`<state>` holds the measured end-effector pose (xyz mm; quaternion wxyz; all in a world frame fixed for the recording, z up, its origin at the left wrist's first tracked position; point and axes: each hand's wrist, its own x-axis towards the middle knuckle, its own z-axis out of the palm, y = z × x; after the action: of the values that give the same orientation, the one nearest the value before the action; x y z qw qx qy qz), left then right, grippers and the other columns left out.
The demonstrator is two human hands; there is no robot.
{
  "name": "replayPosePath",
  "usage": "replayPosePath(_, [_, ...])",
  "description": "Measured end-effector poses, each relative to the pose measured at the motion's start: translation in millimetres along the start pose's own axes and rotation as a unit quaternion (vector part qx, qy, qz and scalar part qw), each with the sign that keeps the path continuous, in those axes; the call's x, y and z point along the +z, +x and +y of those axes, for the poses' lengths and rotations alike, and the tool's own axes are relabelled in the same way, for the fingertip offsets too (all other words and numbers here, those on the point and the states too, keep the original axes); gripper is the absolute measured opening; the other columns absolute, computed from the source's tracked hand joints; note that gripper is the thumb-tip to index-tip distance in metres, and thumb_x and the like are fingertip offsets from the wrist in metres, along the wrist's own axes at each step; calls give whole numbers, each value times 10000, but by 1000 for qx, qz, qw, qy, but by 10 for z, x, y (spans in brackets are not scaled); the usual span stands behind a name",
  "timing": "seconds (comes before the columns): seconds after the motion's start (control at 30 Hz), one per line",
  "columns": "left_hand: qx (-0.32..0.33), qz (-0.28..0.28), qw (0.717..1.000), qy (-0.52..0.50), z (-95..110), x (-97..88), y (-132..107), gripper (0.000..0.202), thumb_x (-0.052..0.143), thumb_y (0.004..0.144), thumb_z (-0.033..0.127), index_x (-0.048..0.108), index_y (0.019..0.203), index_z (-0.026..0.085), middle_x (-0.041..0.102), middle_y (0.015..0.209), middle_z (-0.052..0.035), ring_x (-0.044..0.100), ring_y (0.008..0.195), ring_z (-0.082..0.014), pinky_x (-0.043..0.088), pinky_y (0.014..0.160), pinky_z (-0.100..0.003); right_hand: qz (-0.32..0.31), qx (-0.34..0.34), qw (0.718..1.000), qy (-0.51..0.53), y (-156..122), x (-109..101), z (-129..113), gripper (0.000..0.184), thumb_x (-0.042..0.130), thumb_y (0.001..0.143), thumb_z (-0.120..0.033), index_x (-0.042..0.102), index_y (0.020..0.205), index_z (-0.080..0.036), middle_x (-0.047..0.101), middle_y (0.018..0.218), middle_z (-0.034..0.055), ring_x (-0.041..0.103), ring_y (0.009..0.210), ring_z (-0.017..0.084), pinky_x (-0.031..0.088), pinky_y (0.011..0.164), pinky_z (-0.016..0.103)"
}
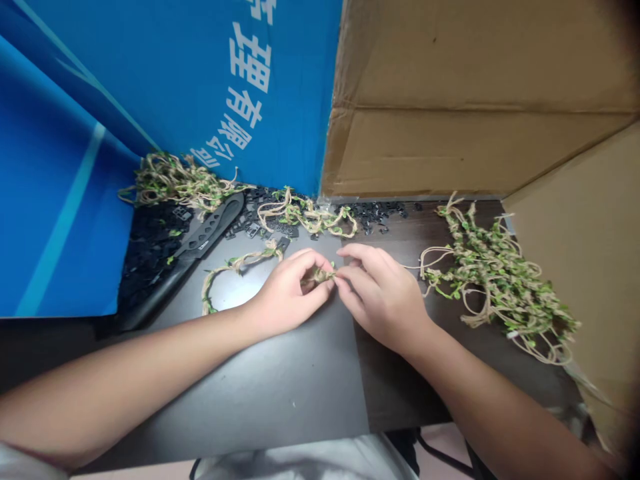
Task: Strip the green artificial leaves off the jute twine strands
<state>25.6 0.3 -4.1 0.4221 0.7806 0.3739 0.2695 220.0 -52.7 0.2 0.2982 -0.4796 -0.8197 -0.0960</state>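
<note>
Nearest to us are our two bare forearms, which reach from the near edge of the tabletop point(280, 380) toward its middle. Our left hand point(285, 293) and our right hand point(383, 297) meet there, almost touching. Both pinch the same end of a leafy cord point(235, 263) between thumb and forefinger, and the other fingers are loosely curled. From the pinch, the rest of this cord runs to the left in a curve and lies flat on the tabletop.

We judge that the step in hand is fine work on the cord's end, perhaps twisting or fastening it; the exact action is hidden by the fingertips. Any following move calls, in our opinion, for a firm pinch and small, careful motions, because the cord is thin and its leaves could tear off.

Along the far edge lies a loose strand point(305, 215) on top of small black clips point(150, 247). A black knife-shaped tool point(200, 240) lies slantwise near the far left corner, beside a tangled heap point(175, 180). A bigger heap of cords point(500, 287) fills the right edge, near our right wrist; it could catch the hand. A blue board point(150, 80) and cardboard walls point(475, 133) close the tabletop at the left, the back and the right.
</note>
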Motion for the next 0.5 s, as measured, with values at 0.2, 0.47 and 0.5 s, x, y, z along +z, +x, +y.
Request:
replayPosePath(0.2, [44, 18, 997, 66, -6, 12, -29, 54, 621, 890, 169, 630, 941, 185, 571, 859, 16, 511, 708, -102, 405, 652, -250, 0, 23, 998, 63, -5, 27, -5, 48, 623, 922, -147, 643, 889, -176, 679, 1180, 125, 673, 958, 231, 554, 825, 376])
replayPosePath(0.47, [57, 44, 994, 85, -19, 8, -36, 127, 604, 811, 76, 604, 882, 181, 557, 822, 33, 492, 690, -93, 387, 632, -232, 18, 105, 973, 205, 19, 105, -70, 71, 653, 835, -121, 633, 836, -189, 631, 1103, 109, 650, 960, 213, 544, 842, 374])
replayPosePath(0.5, [60, 47, 993, 90, -18, 1, -32, 133, 605, 804, 71, 603, 883, 179, 557, 827, 31, 494, 695, -93, 388, 636, -232, 15, 123, 965, 232, 21, 117, -66, 67, 663, 821, -125, 641, 826, -188, 622, 1106, 107, 647, 960, 211, 544, 849, 379])
